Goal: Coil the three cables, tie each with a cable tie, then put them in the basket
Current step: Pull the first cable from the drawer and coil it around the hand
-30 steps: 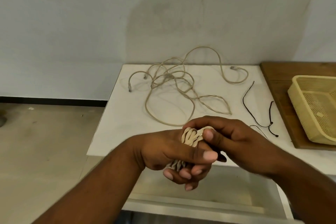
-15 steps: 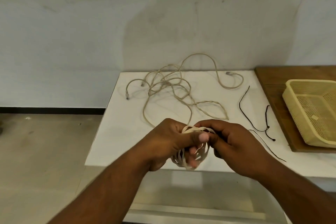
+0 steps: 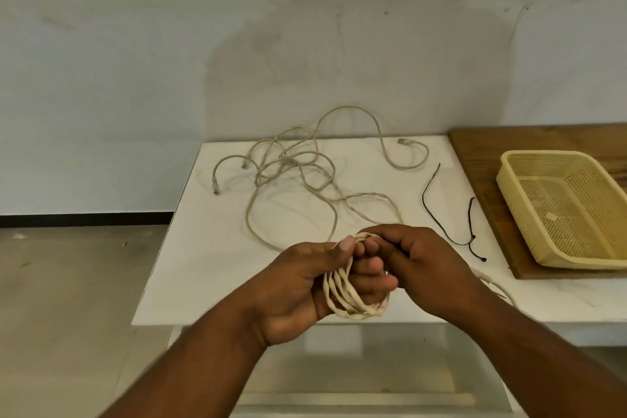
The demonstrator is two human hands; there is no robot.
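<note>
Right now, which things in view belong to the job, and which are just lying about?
Job: coiled beige cable in left hand and right hand; loose beige cables; black cable ties; yellow plastic basket.
Lying about: brown wooden board.

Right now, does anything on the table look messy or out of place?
Yes. The loose beige cables lie tangled at the back of the white table, one loop arching up against the wall. The yellow basket sits skewed on the wooden board.
</note>
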